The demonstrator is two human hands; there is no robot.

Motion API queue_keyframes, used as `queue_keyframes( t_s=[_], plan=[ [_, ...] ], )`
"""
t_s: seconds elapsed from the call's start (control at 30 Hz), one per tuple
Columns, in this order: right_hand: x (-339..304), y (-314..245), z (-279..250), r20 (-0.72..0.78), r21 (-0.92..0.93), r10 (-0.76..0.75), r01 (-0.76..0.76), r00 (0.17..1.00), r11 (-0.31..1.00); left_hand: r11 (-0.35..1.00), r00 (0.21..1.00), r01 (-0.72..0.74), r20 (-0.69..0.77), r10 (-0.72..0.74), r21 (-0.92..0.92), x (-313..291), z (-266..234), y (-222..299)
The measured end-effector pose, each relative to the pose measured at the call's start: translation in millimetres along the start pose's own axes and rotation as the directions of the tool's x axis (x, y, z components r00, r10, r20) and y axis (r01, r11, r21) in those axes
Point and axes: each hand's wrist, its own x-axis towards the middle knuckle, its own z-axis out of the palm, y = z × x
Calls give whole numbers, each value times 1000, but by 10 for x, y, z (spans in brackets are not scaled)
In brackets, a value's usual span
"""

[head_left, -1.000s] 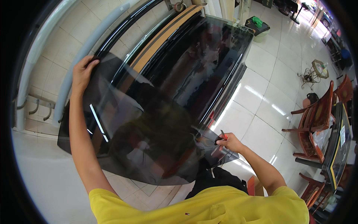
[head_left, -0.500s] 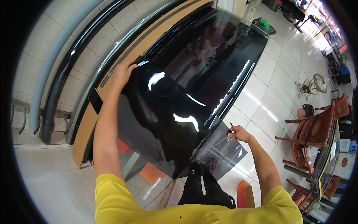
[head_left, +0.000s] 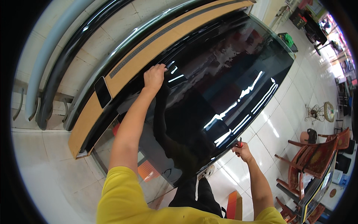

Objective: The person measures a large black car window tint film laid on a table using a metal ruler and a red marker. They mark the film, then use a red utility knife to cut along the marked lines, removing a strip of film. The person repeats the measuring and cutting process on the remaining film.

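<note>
Over glass panel point(head_left: 278, 61), dark film point(head_left: 179, 119) lies flatter than moments ago, so more seems supported. Left hand point(head_left: 154, 77) at film's far edge, fingers bent, cannot tell if pinching; right hand point(head_left: 243, 151) closed around red-and-black tool point(head_left: 240, 142).

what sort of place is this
Probably a shop that doubles as a workshop: a glossy dark see-through sheet is spread out in front, a long pale grey tube and a glossy black tube line the left side, and reddish-brown wooden chairs stand to the right.
</note>
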Motion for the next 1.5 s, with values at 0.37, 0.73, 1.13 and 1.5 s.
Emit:
queue_keyframes(
  t_s=[0.37, 0.73, 1.13, 1.5],
  plan=[
    [-106, -11, 182, -55, 164, -6, 15, 998, 986, 977, 977, 182, 92, -193, 112, -387, 152, -40],
    [-199, -32, 85, -91, 98, 56, -47, 994, 994, 918, 930, 355, 36, -367, 178, -1260, -368, -378],
    [-108, 38, 128, -130, 106, 12, 1, 991, 994, 930, 928, 363, 64, -366, 56, -1015, -165, -288],
    [-88, -203, 485, -239, 401, -111, 202, 965, 893, 951, 952, 307, -6, -307, 49, -1128, -66, -303]
  ],
)
